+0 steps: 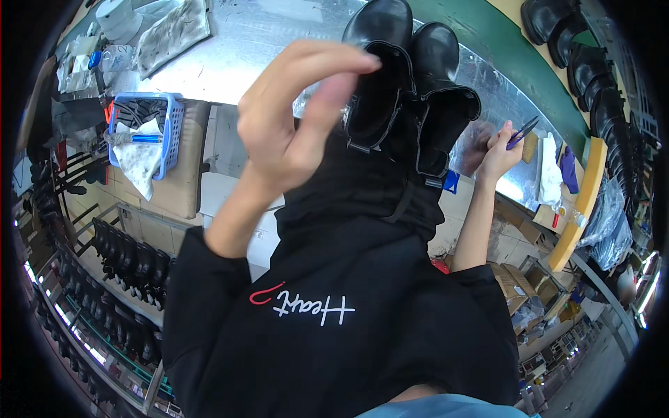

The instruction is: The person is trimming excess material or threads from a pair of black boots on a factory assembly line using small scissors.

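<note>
A pair of black boots stands on the metal table in front of me. The left boot point(378, 28) and the right boot point(435, 52) have toes pointing away and open shafts toward me. My left hand point(293, 111) is raised above the table, its fingertips in front of the left boot's opening. Its fingers are curved and slightly blurred, with the thumb apart and nothing visible between them. To the right of the boots, my right hand point(500, 153) is closed around scissors point(524, 132) with purple handles, their dark blades pointing up and right.
A blue basket point(169, 143) with dark pieces and a stained cloth stands at left. Another grey cloth point(174, 38) lies behind it. White and purple cloths point(549, 167) lie at right, beside a yellow rail point(582, 202). Racks of black boots point(132, 254) stand lower left; more boots line the far right.
</note>
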Demonstrator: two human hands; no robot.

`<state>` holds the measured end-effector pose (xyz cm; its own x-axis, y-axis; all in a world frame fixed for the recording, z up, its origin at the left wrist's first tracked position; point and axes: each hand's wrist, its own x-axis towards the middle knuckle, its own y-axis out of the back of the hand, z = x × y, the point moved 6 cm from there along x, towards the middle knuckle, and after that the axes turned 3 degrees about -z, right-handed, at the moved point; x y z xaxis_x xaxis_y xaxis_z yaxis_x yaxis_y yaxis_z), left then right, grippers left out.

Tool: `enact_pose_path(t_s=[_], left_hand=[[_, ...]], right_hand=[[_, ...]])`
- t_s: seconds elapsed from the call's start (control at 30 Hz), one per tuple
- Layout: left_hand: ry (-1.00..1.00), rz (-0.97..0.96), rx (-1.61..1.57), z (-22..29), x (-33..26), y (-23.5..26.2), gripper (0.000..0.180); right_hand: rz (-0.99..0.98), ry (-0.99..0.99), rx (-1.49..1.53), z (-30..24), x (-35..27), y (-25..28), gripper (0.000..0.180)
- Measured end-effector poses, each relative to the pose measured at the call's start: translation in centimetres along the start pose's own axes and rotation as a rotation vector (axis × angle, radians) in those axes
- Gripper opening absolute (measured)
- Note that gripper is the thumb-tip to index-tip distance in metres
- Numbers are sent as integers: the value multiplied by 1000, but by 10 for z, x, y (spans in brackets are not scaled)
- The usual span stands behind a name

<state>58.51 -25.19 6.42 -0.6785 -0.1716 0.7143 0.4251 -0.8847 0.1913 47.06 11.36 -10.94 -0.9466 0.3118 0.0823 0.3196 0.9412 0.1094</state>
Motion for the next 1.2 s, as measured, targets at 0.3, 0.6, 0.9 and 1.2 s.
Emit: enact_pose_path(t_s=[0.3,0.6,0.9,1.2], left_hand=[[-295,-1285,18,24,14,-91,27],[-774,-1587,753,20,0,-115,10],[-1257,-1596,772,35,-3,-119,24],[-1214,-1869,438,-9,-21,-150,16]], right_hand=[[5,208,-289,-2,-14,-2,31],[26,225,-342,-13,-8,-2,34],[12,237,-314,-17,-11,2,31],[38,213,-280,-20,-12,6,29]])
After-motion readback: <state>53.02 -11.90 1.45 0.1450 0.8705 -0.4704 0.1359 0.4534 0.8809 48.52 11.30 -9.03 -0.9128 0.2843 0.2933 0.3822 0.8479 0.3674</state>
